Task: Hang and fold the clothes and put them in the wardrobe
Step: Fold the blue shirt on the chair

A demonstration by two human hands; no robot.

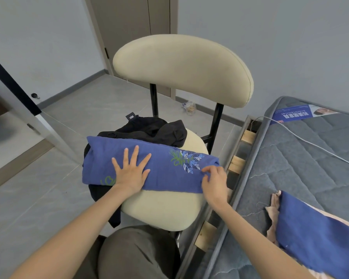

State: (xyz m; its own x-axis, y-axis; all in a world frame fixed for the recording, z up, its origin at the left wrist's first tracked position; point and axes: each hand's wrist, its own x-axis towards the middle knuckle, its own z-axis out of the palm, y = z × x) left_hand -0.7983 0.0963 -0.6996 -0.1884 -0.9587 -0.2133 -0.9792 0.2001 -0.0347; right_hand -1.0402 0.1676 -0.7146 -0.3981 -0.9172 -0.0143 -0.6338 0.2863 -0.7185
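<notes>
A blue garment (165, 168) with green and white leaf embroidery lies folded into a long band across the seat of a cream chair (169, 210). My left hand (130, 172) presses flat on its left half, fingers spread. My right hand (215, 182) pinches the band's right end near the seat's edge. Under and behind the blue garment lies a heap of black clothes (149, 129). Another blue cloth (314, 234) over a pink one lies on the mattress (302, 158) at the lower right.
The chair's padded backrest (181, 69) rises just behind the clothes. The bed frame's wooden slats (237, 164) run close along the chair's right side. A white cable (310, 143) crosses the mattress. A small plastic bag (189, 107) lies on the floor by the wall.
</notes>
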